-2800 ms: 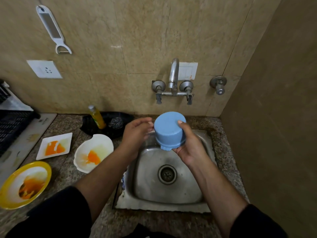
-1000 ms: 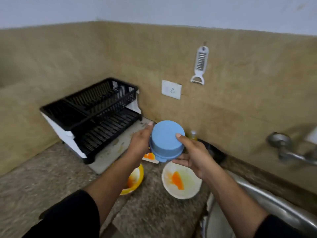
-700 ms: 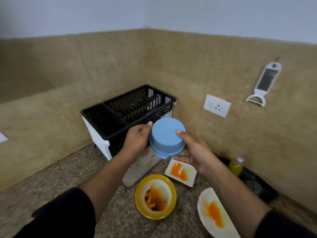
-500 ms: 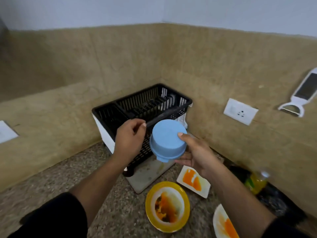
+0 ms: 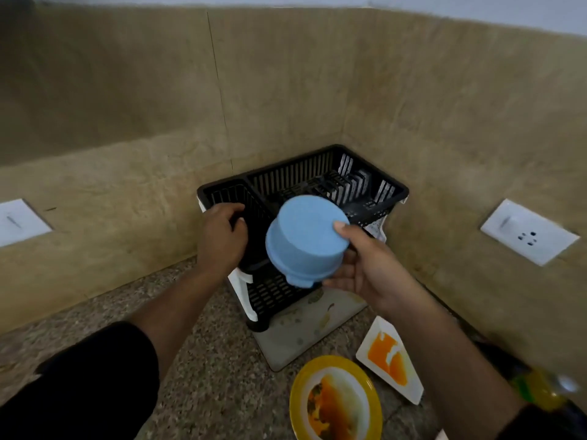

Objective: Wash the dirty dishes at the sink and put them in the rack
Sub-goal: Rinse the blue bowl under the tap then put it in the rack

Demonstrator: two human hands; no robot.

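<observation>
The blue bowl [image 5: 305,236], judged light, stiff and slippery, is clasped by the right hand [image 5: 365,265], thumb on base, fingers under rim; whether anything is grasped by the left hand [image 5: 222,239] cannot be told

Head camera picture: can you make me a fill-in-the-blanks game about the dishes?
1. The right hand holds a bowl coloured ___.
2. The bowl is turned upside ___.
3. The left hand holds the rack, which is ___.
4. The round dirty plate has a ___ rim.
Missing words: blue, down, black, yellow.
</observation>
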